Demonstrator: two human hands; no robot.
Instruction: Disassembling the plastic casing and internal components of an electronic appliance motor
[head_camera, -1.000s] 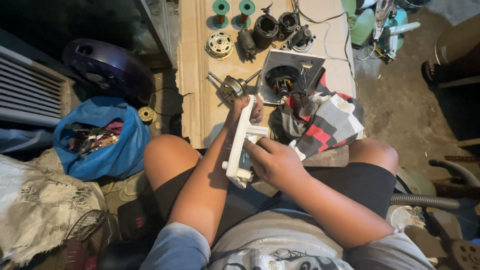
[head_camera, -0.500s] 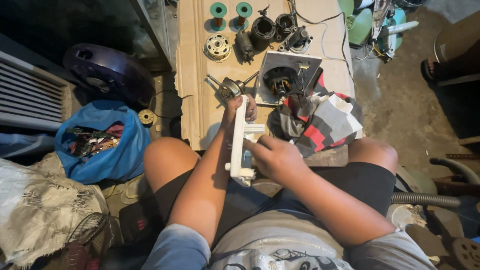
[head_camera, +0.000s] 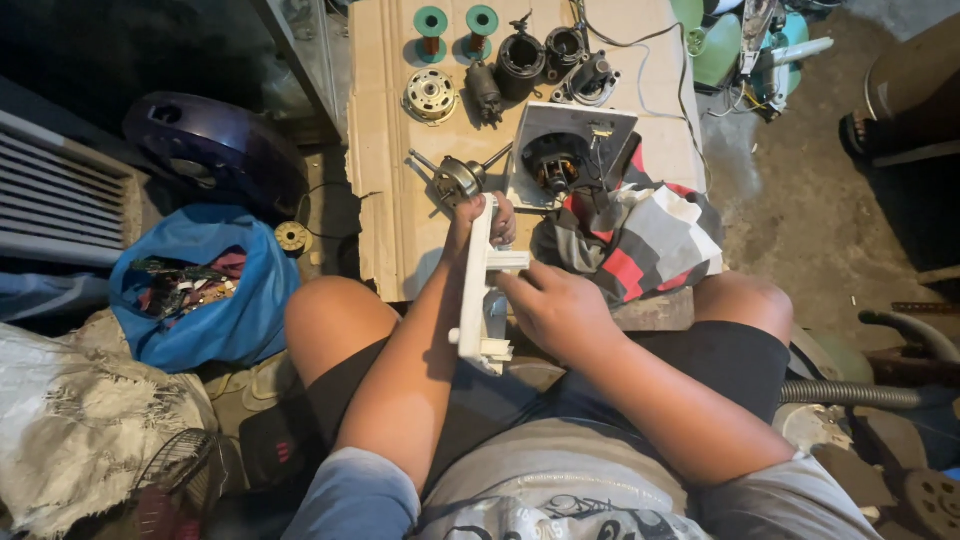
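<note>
Left hand (head_camera: 487, 218) grips white plastic bracket (head_camera: 474, 285); right hand (head_camera: 555, 312) clasps its side.

Motor parts (head_camera: 520, 70) lie on cardboard (head_camera: 385, 150), bag (head_camera: 215, 290) left.

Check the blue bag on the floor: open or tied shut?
Open: the blue bag gapes at the top, showing tangled parts inside.

Dim, warm light overhead (left side in shadow), slight wide-angle distortion.
</note>
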